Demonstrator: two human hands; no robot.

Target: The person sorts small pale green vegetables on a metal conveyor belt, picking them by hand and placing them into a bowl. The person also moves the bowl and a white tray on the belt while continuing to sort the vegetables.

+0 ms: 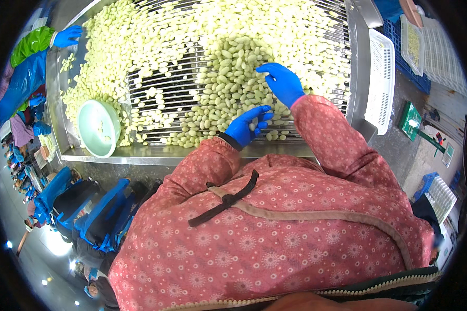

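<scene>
Pale green oval fruits lie heaped on a sorting table with a metal-bar grate. My left hand, in a blue glove, is at the near side of the heap. Its fingers curl around at least one pale fruit by the palm. Farther forward and to the right, my gloved right hand reaches to the heap's right side. Its thumb and forefinger are apart, and I see nothing held between them. A mint-green plastic bowl tilts at the table's near left corner with a few fruits inside.
A steel rim edges the table in front of me. At the left edge, a co-worker's blue-gloved hand is over the table. A white plastic crate stands along the right side. Other people in blue aprons are behind at left.
</scene>
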